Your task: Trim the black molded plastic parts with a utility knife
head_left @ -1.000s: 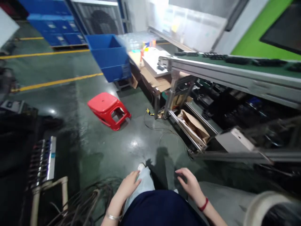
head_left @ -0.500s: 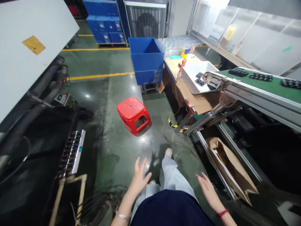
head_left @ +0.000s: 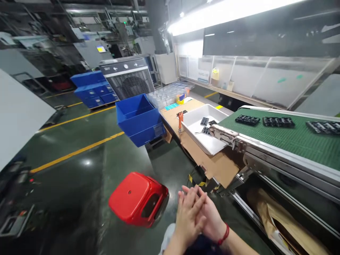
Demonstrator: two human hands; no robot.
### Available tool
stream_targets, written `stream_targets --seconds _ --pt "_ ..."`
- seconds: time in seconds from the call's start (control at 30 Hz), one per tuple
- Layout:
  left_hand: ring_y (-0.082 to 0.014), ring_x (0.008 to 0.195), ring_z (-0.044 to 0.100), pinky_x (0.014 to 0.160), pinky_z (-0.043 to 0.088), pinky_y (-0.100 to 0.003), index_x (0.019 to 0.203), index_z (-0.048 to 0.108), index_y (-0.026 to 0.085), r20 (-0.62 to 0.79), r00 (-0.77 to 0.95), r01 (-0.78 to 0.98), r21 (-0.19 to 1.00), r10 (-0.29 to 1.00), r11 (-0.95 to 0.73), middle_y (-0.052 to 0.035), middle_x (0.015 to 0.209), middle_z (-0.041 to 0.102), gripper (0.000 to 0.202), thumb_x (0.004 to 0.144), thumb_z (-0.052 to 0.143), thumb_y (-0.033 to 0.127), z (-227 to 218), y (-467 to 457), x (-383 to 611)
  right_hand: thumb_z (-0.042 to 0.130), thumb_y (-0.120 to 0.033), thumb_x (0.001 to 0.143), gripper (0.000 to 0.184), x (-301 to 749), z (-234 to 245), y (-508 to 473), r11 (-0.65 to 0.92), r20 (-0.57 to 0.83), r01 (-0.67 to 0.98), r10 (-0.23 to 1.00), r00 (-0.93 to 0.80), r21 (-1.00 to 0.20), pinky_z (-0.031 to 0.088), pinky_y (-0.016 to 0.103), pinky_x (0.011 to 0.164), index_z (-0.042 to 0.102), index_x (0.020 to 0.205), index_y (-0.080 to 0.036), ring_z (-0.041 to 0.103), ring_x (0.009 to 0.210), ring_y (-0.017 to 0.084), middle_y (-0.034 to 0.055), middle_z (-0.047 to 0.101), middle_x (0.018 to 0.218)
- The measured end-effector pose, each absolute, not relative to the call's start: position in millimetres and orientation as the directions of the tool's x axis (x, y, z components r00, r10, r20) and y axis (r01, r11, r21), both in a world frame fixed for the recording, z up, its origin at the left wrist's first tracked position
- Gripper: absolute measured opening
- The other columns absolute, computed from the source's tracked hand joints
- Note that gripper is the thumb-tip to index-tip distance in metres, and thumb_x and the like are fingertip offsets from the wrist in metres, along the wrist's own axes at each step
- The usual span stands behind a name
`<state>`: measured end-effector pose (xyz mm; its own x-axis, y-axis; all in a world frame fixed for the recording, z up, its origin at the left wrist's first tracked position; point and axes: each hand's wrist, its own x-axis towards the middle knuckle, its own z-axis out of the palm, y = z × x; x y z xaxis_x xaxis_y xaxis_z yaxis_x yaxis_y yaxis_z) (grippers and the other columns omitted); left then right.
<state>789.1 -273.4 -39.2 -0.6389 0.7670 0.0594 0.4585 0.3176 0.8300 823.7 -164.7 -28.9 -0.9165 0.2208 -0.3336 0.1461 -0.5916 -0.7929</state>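
Both hands, fingers loosely outstretched, touch each other near a glossy, round-cornered red plastic stool.

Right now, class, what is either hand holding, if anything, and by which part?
No held object shows; the left hand lies against the right hand.

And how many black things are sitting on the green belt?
3. The first black piece is nearest the white tray, the second black piece is in the middle, and the third black piece is at the picture's right edge. More may be hidden beyond it.
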Motion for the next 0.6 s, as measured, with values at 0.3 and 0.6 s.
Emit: stream_targets --seconds 0.3,0.6 --pt "-0.0368 0.141 0.050 0.119 0.033 -0.059 0.133 0.066 0.018 -0.489 -0.605 -0.563 0.821 0.628 0.096 -0.0204 0.140 0.063 0.099 0.082 0.016 0.087 -73.3 -224.9 622.7 0.054 -0.042 0.099 0.050 699.4 -27.9 -139.1 0.430 0.266 -0.124 0.288 -0.920 -0.894 0.018 0.056 0.127 0.053 0.149 -0.036 0.031 0.154 0.031 0.0012 0.038 0.165" --pt "-0.0342 0.114 0.065 0.115 0.039 -0.047 0.066 0.068 0.022 -0.361 -0.827 -0.315 0.933 0.432 0.175 -0.0075 0.076 0.072 0.045 0.065 0.073 0.067 -51.1 -243.6 339.5 0.040 -0.034 0.105 0.037 512.3 -61.4 -72.8 0.580 0.163 0.261 0.577 -0.800 -0.772 0.061 0.044 0.092 0.075 0.111 -0.022 0.077 0.083 0.022 0.0062 0.081 0.091"
